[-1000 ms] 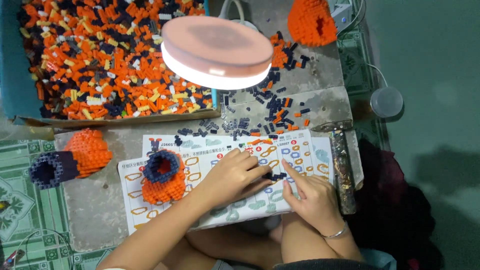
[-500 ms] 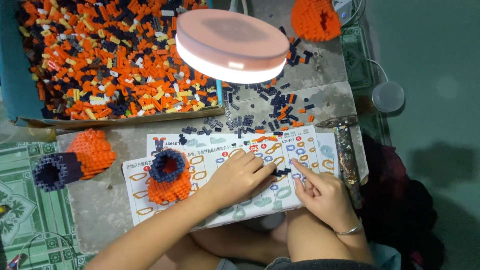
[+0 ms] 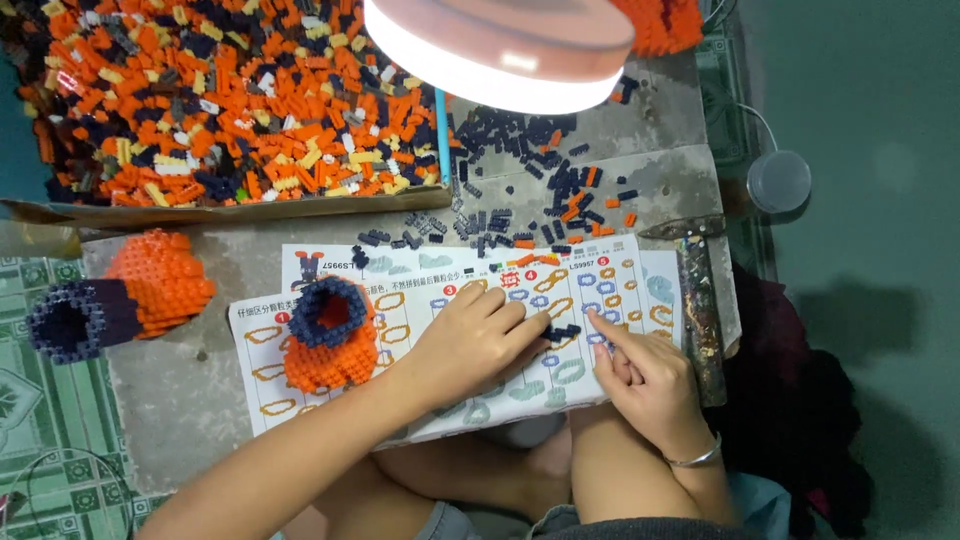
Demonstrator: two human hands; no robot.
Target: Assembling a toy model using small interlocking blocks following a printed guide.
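Observation:
My left hand (image 3: 476,335) rests on a printed instruction sheet (image 3: 430,290), its fingertips on a short row of dark blue small bricks (image 3: 562,331). My right hand (image 3: 640,375) is just right of that row, index finger stretched out and touching its end. A half-built orange model with a dark blue rim (image 3: 328,335) stands on the sheet's left part. A second orange and dark blue model (image 3: 120,300) lies further left on the stone slab.
A big tray of loose orange, dark blue, yellow and white bricks (image 3: 220,110) fills the upper left. Loose dark bricks (image 3: 530,170) lie scattered above the sheet. A round pink lamp (image 3: 505,45) hangs overhead. A rusty metal bar (image 3: 698,300) lies along the slab's right edge.
The view has shifted, so the lamp sits higher and further right. My two hands have closed in on the dark brick row, and my right index finger now points at its end.

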